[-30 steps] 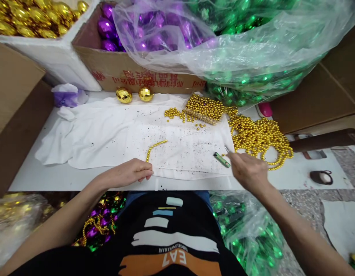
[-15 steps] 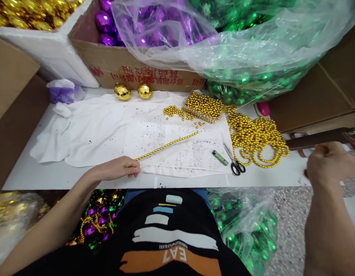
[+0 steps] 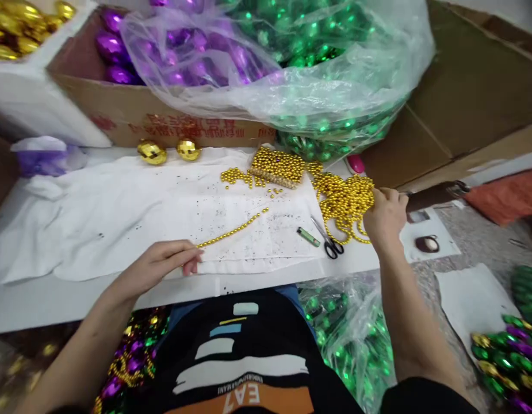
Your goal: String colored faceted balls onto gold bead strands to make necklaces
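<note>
1. white cloth (image 3: 119, 213) covers most of the white table (image 3: 41, 299), speckled with fine black specks toward its middle.
2. nearest the body, the left hand (image 3: 162, 265) rests palm down on the cloth's front edge, fingers loosely together and slightly curled, their tips at the near end of a short bead strand (image 3: 233, 231); whether they pinch it cannot be told.
3. that strand is a single line of small shiny gold beads, lying straight on the cloth and slanting away to the right.
4. just right of it lie a small green lighter (image 3: 307, 236) and scissors (image 3: 328, 240) with black handles, side by side, blades pointing away.
5. the right hand (image 3: 385, 214) sits at the right edge of the bead heap (image 3: 341, 198), fingers curled into it and closed on some of the gold beads, though the exact grip is hidden by the back of the hand.
6. the heap is a tangled mound of the same gold strands, spilling off the cloth onto the table.
7. behind it a flat packet of gold beads (image 3: 278, 167) lies with loose beads scattered at its left.
8. two faceted gold balls (image 3: 168, 151) stand at the cloth's far edge, touching a cardboard box (image 3: 162, 115) of purple baubles.
9. farthest, a clear plastic bag (image 3: 335, 75) of green baubles leans over the box.
</note>
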`<state>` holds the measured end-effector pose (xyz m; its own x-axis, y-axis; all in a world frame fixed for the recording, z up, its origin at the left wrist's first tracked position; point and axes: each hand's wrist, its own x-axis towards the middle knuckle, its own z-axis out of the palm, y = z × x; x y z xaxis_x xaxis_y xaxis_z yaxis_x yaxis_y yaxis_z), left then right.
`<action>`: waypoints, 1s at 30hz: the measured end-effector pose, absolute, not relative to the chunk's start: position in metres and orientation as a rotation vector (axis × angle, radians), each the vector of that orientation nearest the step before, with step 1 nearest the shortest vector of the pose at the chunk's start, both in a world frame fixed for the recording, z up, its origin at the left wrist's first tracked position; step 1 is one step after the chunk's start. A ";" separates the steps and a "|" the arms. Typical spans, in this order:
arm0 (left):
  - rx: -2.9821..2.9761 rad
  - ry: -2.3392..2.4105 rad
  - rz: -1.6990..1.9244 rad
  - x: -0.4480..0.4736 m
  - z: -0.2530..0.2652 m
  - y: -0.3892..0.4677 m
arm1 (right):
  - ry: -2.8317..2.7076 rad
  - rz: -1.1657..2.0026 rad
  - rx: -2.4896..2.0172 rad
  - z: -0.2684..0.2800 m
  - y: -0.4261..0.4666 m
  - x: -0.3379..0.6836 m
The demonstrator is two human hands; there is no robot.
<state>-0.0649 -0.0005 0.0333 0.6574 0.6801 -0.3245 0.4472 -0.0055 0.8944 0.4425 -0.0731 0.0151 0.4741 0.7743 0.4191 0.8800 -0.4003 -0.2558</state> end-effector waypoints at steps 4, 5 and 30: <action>1.583 0.834 0.253 -0.013 0.044 -0.001 | -1.707 0.513 -1.655 0.020 -0.064 0.295; 1.574 0.805 0.264 -0.006 0.045 -0.001 | -1.721 0.835 -1.477 0.021 -0.066 0.261; 1.643 0.778 0.486 0.029 0.017 -0.013 | -0.998 1.019 -1.462 0.013 -0.099 0.219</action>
<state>0.0292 -0.0127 0.0167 0.6896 0.7174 -0.0994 0.2256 -0.0824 0.9707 0.2189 -0.0989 0.0134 0.2913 0.9529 -0.0840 0.0641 -0.1070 -0.9922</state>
